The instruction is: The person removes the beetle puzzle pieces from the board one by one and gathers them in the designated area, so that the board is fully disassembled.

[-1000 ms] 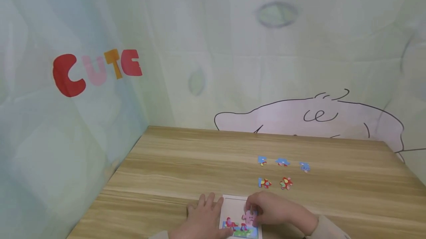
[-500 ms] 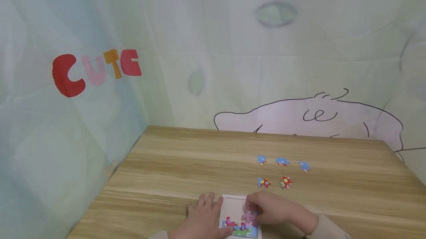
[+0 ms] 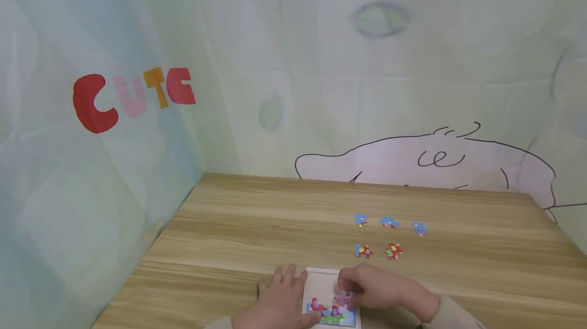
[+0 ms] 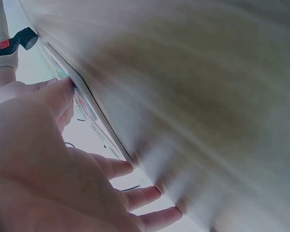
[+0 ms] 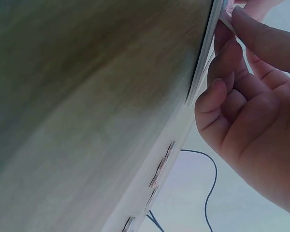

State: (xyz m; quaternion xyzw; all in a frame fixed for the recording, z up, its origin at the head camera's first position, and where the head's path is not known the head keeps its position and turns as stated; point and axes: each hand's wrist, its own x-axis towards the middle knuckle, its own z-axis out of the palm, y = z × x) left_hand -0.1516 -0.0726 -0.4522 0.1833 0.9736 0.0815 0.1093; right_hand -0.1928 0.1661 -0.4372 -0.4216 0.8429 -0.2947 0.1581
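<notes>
A pink puzzle piece [image 3: 342, 298] is pinched between the thumb and fingers of my right hand [image 3: 378, 288], over the right side of a white puzzle tray [image 3: 321, 282]. Fitted pieces [image 3: 335, 319] with blue, green and red print fill the tray's near end. My left hand [image 3: 281, 301] lies spread along the tray's left edge, its thumb on the near left corner. The left wrist view shows the thumb [image 4: 63, 94] at the tray's rim and straight fingers reaching the tabletop. In the right wrist view, the curled fingers [image 5: 227, 63] partly hide the piece.
Beyond the tray, several loose puzzle pieces lie in two rows: blue ones [image 3: 389, 222] farther back, red patterned ones [image 3: 394, 251] nearer. The wooden table [image 3: 229, 227] ends at a printed fabric backdrop [image 3: 284, 115] behind and at the left.
The pink piece has tilted slightly in my right fingers, so less of its face shows. My left hand stays in place, and the loose pieces have not moved.
</notes>
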